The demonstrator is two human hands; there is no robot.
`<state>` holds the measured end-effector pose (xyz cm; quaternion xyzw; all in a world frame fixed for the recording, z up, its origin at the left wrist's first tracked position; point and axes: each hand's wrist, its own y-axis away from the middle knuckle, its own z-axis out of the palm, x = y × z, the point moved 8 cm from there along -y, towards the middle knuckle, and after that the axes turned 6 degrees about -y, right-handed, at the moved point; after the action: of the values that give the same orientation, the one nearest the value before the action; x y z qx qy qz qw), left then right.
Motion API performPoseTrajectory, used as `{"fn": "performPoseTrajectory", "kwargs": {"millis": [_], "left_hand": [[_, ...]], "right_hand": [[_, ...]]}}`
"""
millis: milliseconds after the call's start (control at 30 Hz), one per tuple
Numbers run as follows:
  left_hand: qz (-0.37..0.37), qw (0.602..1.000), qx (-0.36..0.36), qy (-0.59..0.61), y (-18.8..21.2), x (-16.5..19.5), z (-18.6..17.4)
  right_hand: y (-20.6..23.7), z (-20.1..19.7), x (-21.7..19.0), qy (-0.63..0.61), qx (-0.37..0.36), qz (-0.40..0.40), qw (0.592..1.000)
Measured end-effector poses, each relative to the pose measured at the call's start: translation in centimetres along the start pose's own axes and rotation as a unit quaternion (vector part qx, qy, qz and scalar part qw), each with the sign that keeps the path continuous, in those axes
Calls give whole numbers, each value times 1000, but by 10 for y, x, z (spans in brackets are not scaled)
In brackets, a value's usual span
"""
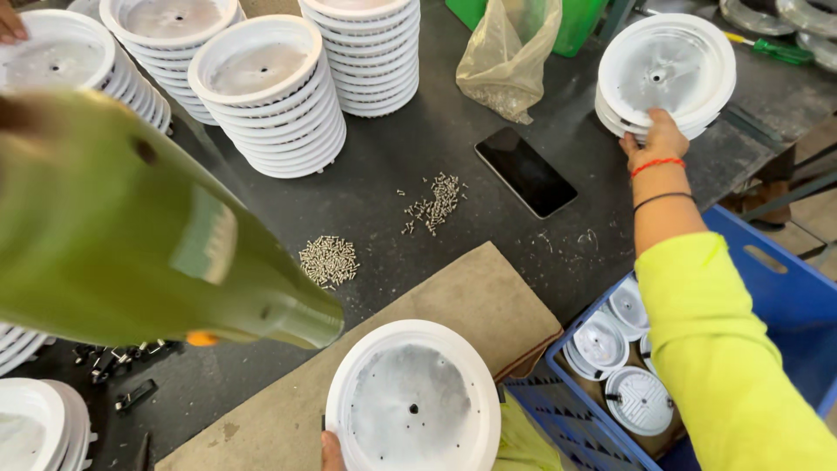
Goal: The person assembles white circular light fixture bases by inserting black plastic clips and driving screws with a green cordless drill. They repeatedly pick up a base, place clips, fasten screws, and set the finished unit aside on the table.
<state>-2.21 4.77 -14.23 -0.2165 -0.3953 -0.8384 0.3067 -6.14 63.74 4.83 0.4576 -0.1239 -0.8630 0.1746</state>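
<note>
Right hand (658, 135) on the small stack of round white plastic-rimmed metal discs (667, 70), fingers curled under its near edge.
Left hand (331, 451) barely visible, grip unclear, steadying a single disc (412, 401) on the brown board (471, 296); green power screwdriver (139, 235) just above-left, screw piles (330, 259) near.

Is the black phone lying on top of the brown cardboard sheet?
No, the flat black phone lies on the dark tabletop, apart from the brown cardboard sheet nearer the camera.

Phone (526, 171) btwn screw pile (433, 202) & disc stack (667, 74); crate (785, 288) right.
</note>
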Motion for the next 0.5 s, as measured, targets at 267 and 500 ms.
{"fn": "performPoseTrajectory", "kwargs": {"millis": [267, 500], "left_hand": [[-1, 1000, 20, 6, -9, 5, 25], [18, 999, 47, -6, -2, -4, 103]], "right_hand": [[5, -7, -13, 84, -48, -47, 994], [202, -108, 81, 334, -681, 16, 652]]}}
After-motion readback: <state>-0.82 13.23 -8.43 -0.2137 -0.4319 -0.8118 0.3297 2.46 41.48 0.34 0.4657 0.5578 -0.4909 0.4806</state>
